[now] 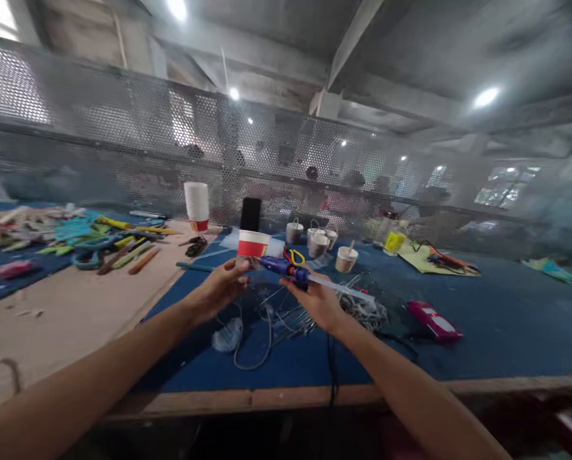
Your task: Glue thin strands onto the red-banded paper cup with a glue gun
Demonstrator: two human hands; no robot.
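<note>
My left hand (221,285) holds up a red-and-white paper cup (253,244) by its lower end, fingers pinched on it. My right hand (317,299) is wrapped round a blue glue gun (286,268), its nozzle pointing left at the base of the cup. A clear glue stick (341,288) juts out of the gun's back to the right. Both hands hover above the blue mat (506,332), over a heap of wires (286,316).
A stack of paper cups (196,206) and a black phone (250,214) stand at the back. Small cups with handles (317,241) sit behind the hands, a pink object (434,321) at right, coloured tools (99,236) at left. A mesh screen (123,140) bounds the table; people sit beyond it.
</note>
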